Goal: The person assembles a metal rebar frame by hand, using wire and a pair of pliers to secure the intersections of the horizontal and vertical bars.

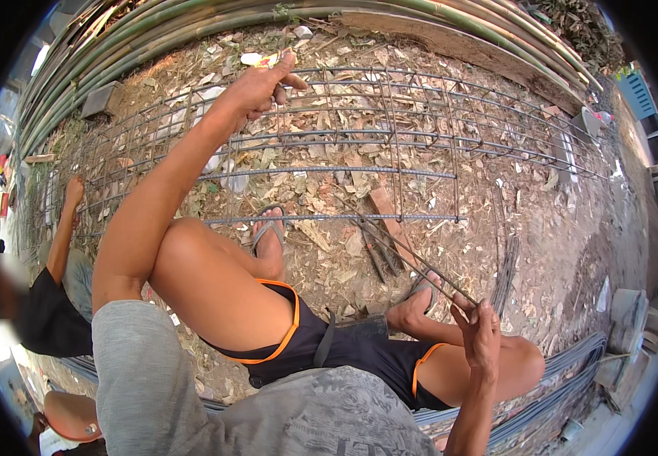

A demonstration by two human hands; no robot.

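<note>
My left arm reaches out across a rebar cage (336,173) of long ribbed bars and thin cross ties. My left hand (262,87) is over its far side, fingers apart, some partly curled. A small yellow and white packet (266,58) shows right beside the fingers; whether they touch it is unclear. By my bent right knee, my right hand (481,330) pinches thin dark metal rods (429,266), which slant down and away to the left. Their far ends are near a pair of dark tool handles (378,257) and a strip of wood (391,220) on the ground.
Green bamboo poles (192,34) and a plank (458,45) lie along the far side. Another person (47,304) sits at left, a hand at the cage. Bundled bars (564,372) lie at right, near concrete blocks (629,319). Dry leaves litter the ground.
</note>
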